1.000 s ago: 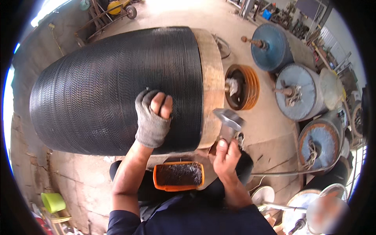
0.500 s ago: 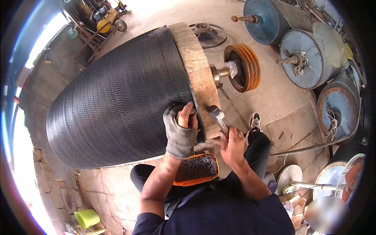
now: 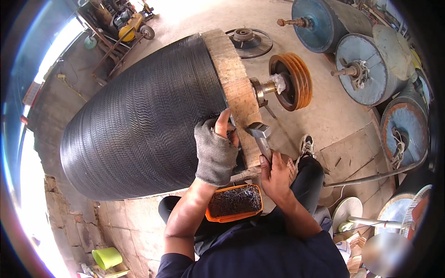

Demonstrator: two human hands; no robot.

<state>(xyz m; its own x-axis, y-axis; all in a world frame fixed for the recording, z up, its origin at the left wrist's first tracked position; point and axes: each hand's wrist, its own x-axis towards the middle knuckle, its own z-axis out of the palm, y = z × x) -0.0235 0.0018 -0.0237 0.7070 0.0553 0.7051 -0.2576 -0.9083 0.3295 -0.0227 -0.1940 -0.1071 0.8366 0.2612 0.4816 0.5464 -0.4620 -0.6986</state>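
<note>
Drum: a large barrel-shaped drum (image 3: pixel 139 116), wound in black ridged layers, lies on its side in front of the person, across the middle and left of the view.
Wooden end: a pale band (image 3: pixel 232 78) rings its right end.
Left hand: the gloved left hand (image 3: pixel 216 150) rests at the black edge beside the band, one bare finger extended, others curled; whether they pinch anything, I cannot tell.
Right hand: fingers of the right hand (image 3: pixel 276 177) closed round the handle of a hammer (image 3: pixel 258 130), its head over the band's outer edge; contact is unclear.
Tray: orange tray (image 3: pixel 235 217) below the drum, holding thin, dark slivers (image 3: pixel 235 200).
Pulley: rusty-orange grooved pulley (image 3: pixel 303 83) on the drum's shaft (image 3: pixel 265 88).
Far right: three blue-ended cylinders (image 3: pixel 364 69).
</note>
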